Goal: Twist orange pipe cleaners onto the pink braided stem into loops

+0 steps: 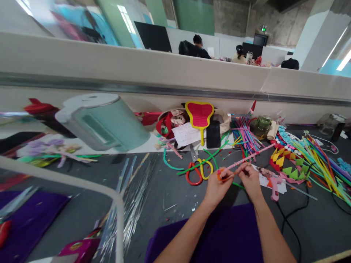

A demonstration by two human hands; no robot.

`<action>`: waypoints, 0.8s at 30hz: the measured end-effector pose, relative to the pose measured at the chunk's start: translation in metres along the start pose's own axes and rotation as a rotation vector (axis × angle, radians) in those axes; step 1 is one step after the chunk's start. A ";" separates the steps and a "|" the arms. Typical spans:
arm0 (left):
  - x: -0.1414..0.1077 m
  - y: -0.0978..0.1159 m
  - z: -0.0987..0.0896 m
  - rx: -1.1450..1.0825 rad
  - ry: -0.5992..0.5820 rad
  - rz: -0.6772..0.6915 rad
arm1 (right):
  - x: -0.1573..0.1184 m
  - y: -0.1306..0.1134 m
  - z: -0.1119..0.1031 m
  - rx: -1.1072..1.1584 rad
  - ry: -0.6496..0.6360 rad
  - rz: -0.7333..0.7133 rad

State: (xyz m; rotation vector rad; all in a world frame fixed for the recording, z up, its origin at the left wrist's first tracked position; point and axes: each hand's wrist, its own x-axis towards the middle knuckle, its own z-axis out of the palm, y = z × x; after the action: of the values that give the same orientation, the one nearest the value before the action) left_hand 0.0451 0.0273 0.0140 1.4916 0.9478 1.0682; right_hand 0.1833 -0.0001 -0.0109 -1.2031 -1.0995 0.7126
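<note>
We take this for an open-plan office serving as a craft workshop. Beyond our left hand [220, 185] and right hand [250, 179], past a long white partition [164, 67], we see a flat black monitor [153, 37] and a dark-clothed person [203, 53] seated before a bare grey concrete wall [230, 18] with a small green-lit sign [263, 28]. Around the hands, the dark grey tabletop [184, 198] holds handicraft supplies: metal scissors with red and yellow handles [202, 170] to the left, a pink plastic glue gun [275, 188] to the right, thin multicoloured fuzzy stems [246, 133] ahead.
</note>
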 end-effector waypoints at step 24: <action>-0.001 0.002 -0.004 -0.854 -0.386 -0.627 | -0.006 -0.012 0.000 0.475 -0.185 0.145</action>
State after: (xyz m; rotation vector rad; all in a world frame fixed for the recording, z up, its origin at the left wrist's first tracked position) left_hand 0.0414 0.0266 0.0163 0.5837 0.5062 0.5590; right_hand 0.1795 -0.0090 -0.0007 -0.8245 -0.9262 1.1427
